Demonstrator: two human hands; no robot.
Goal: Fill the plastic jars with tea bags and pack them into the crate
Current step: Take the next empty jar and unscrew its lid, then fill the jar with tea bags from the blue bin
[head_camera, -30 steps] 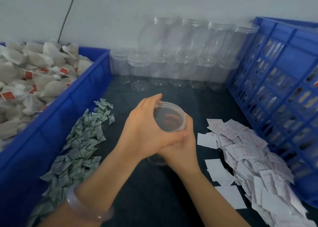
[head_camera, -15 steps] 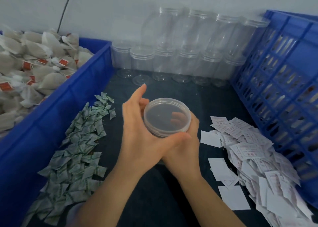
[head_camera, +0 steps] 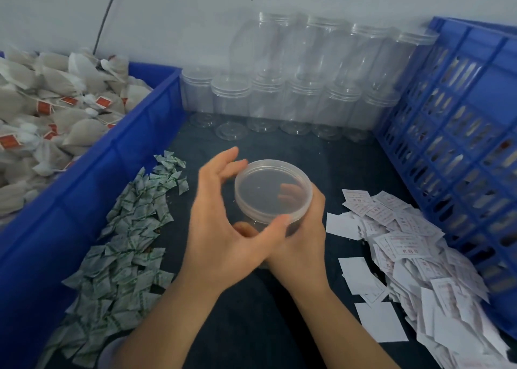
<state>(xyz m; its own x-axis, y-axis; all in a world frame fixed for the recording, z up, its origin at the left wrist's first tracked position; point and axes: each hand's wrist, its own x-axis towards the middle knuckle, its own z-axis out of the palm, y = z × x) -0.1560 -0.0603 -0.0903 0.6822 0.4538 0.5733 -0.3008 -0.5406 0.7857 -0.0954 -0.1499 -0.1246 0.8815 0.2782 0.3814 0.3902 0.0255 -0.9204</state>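
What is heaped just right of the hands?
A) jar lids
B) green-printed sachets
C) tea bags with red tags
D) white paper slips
D: white paper slips are heaped right of the right hand holding the jar; the green-printed sachets lie left.

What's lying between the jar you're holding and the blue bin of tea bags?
Head view: past the left hand, a heap of green-and-white sachets covers the dark mat between jar and bin.

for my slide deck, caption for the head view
A person's right hand holds a clear jar while the left hand grips its lid.
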